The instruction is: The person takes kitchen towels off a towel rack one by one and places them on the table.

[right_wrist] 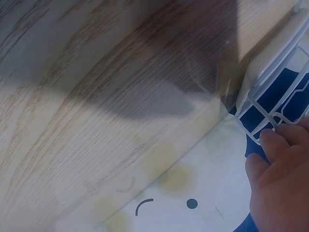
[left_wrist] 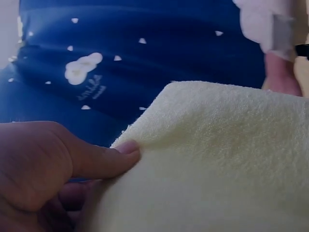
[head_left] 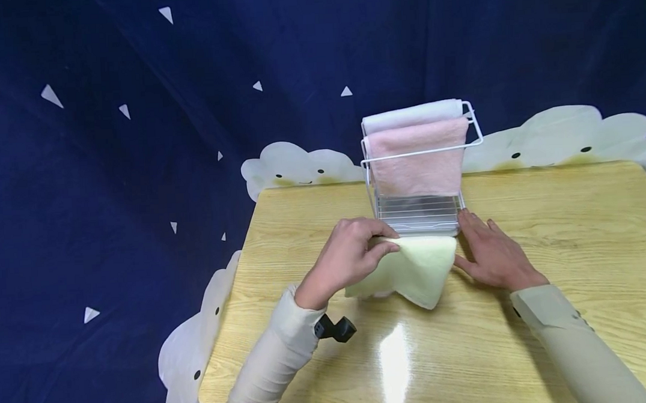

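A pale yellow towel (head_left: 412, 270) lies folded on the wooden table (head_left: 562, 227), just in front of a white wire rack (head_left: 421, 212). My left hand (head_left: 352, 254) pinches the towel's upper left corner between thumb and fingers; the left wrist view shows the thumb (left_wrist: 111, 157) pressed on the yellow towel (left_wrist: 217, 164). My right hand (head_left: 490, 251) rests flat on the table beside the towel's right edge, fingertips (right_wrist: 275, 140) touching the white wire rack (right_wrist: 270, 101) base. A pink towel (head_left: 415, 161) and a white towel (head_left: 411, 114) hang over the rack's bars.
A dark blue cloth (head_left: 138, 173) with white triangles and cloud shapes hangs behind and beside the table. A small black object (head_left: 336, 329) sits at my left wrist. Bare tabletop stretches to the right and toward the near edge.
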